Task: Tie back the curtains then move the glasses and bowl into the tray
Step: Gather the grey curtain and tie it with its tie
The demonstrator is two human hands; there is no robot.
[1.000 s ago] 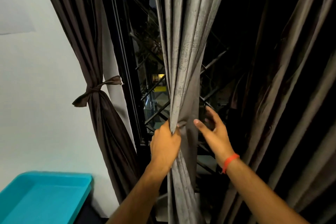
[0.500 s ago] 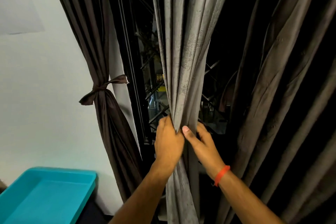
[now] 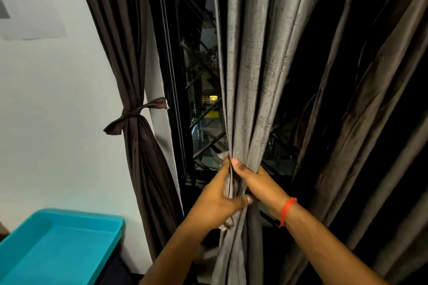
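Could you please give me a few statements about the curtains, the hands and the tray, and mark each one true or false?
1. Both hands grip the grey curtain. True: left hand, right hand.
2. The brown curtain by the wall hangs loose. False: it is knotted.
3. The blue tray holds glasses. False: none show in it.
4. The right wrist wears an orange band. True.
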